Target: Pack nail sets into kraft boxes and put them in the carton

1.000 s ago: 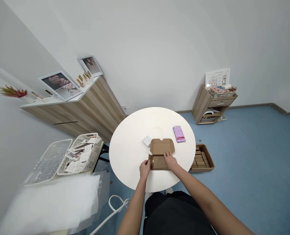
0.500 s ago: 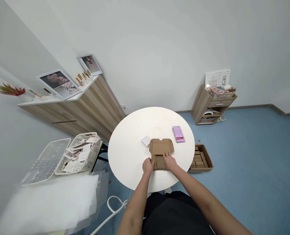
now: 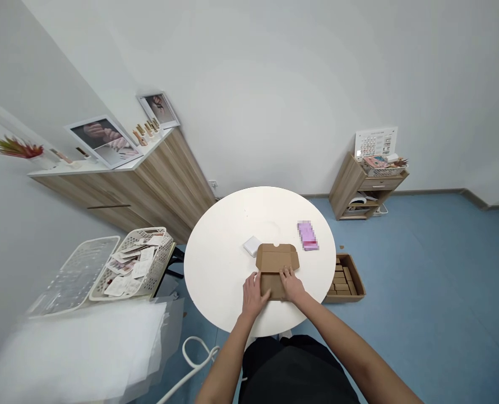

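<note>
A round white smooth-topped table point(image 3: 220, 269) bears a shallow brown cardboard box point(image 3: 273, 288) on its near half, right of centre, the box's lid point(image 3: 277, 260) laid back towards the far side. The folded sides look springy, so one could pop up if pressure comes off early, while a hard, uneven push could crease the bottom or skid the box. The left hand point(image 3: 253, 294) lies over the left side, fingers spread and thumb apart, grasping nothing; the right hand point(image 3: 291, 284) rests half-curled on the right side, though it is too small to tell whether it pinches the board. A flat purple rectangular item point(image 3: 307, 235) lies near the lid's right end; a flat white square packet point(image 3: 252, 246), just beside its left end, could be knocked by a leftward slip
</note>
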`<state>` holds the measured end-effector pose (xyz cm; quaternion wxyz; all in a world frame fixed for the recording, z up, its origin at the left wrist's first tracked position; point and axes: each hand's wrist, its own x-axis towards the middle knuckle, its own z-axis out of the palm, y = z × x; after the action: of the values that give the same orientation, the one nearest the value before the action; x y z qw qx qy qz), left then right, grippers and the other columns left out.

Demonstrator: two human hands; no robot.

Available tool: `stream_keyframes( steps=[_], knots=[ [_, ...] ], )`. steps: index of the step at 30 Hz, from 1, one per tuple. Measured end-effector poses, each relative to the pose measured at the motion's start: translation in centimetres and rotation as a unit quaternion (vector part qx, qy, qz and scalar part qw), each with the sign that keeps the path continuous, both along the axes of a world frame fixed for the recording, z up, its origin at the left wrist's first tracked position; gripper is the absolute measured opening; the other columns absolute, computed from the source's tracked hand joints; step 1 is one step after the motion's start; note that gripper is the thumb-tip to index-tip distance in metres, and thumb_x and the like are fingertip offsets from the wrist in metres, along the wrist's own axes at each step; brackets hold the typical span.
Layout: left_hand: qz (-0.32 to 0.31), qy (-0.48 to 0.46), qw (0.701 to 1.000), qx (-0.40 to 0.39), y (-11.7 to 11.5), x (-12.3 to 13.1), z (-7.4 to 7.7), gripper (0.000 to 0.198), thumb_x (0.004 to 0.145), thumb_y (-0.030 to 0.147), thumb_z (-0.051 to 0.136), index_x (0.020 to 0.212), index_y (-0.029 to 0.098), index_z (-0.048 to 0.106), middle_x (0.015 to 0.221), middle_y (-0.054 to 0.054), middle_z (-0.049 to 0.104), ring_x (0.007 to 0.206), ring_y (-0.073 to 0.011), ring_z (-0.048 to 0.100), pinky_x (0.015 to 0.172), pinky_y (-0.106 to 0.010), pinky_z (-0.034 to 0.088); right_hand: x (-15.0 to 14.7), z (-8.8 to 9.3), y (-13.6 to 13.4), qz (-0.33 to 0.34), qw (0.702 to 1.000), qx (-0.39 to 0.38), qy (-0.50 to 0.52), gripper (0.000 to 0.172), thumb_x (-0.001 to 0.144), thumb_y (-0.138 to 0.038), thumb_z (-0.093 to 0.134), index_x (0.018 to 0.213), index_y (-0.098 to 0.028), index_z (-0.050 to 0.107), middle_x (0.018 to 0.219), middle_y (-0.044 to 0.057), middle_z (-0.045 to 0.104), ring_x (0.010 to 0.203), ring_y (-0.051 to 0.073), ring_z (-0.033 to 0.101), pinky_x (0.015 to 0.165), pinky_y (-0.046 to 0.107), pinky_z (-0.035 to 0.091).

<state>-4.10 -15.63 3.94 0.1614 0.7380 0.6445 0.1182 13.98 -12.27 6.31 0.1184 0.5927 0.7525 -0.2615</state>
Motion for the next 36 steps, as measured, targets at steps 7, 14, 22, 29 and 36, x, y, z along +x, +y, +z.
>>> stream_keyframes(
  steps=[7, 14, 22, 29, 36],
  knots=[
    [-0.214, 0.000, 0.974, -0.070, -1.3, -2.2, -0.3, 0.103, 0.071, 0.056, 0.071, 0.152, 0.025, 0.017, 0.159, -0.013, 0.024, 0.147, -0.0323, 0.019, 0.118, -0.056, 0.011, -1.2, -0.3, -2.8, 0.051, 0.999, 0.011, 0.013, 0.110, 0.061, -0.030, 0.085, 0.152, -0.015, 0.025, 0.158, 0.020, 0.021, 0.146, 0.035, 0.016, 0.100, 0.042, 0.048],
    [-0.093, -0.020, 0.994, -0.046, -3.6, -4.6, -1.4, 0.104, 0.069, 0.052, 0.073, 0.152, 0.024, 0.017, 0.158, -0.013, 0.027, 0.146, -0.0321, 0.022, 0.119, -0.054, 0.017, -3.8, -0.6, -0.9, 0.149, 0.987, 0.004, 0.063, 0.111, 0.057, -0.025, 0.086, 0.151, -0.015, 0.027, 0.157, 0.018, 0.027, 0.146, 0.034, 0.018, 0.106, 0.040, 0.043],
    [-0.017, -0.034, 0.997, -0.062, -2.4, -8.3, -1.3, 0.106, 0.064, 0.051, 0.077, 0.150, 0.022, 0.022, 0.158, -0.016, 0.027, 0.146, -0.0337, 0.021, 0.117, -0.056, 0.021, -8.5, -0.2, 2.0, 0.221, 0.973, 0.012, 0.058, 0.114, 0.055, -0.038, 0.086, 0.150, -0.015, 0.028, 0.156, 0.019, 0.026, 0.144, 0.038, 0.019, 0.113, 0.052, 0.028],
    [-0.015, -0.028, 0.996, -0.083, 0.7, -10.5, -0.8, 0.111, 0.059, 0.051, 0.081, 0.150, 0.022, 0.023, 0.157, -0.016, 0.028, 0.146, -0.0347, 0.022, 0.118, -0.059, 0.013, -11.4, 2.7, 7.9, 0.117, 0.980, 0.122, 0.107, 0.032, 0.089, -0.034, 0.052, 0.114, -0.017, 0.063, 0.120, 0.012, 0.059, 0.117, 0.028, 0.047, 0.100, 0.038, 0.039],
    [-0.009, -0.012, 0.995, -0.098, 2.6, -11.3, -0.3, 0.114, 0.060, 0.056, 0.080, 0.152, 0.027, 0.020, 0.157, -0.013, 0.029, 0.146, -0.0367, 0.019, 0.117, -0.065, 0.004, -13.8, 1.4, 17.6, -0.097, 0.982, 0.125, 0.102, 0.045, 0.092, -0.035, 0.044, 0.129, -0.011, 0.051, 0.129, 0.015, 0.054, 0.121, 0.027, 0.047, 0.099, 0.033, 0.039]
  ],
)
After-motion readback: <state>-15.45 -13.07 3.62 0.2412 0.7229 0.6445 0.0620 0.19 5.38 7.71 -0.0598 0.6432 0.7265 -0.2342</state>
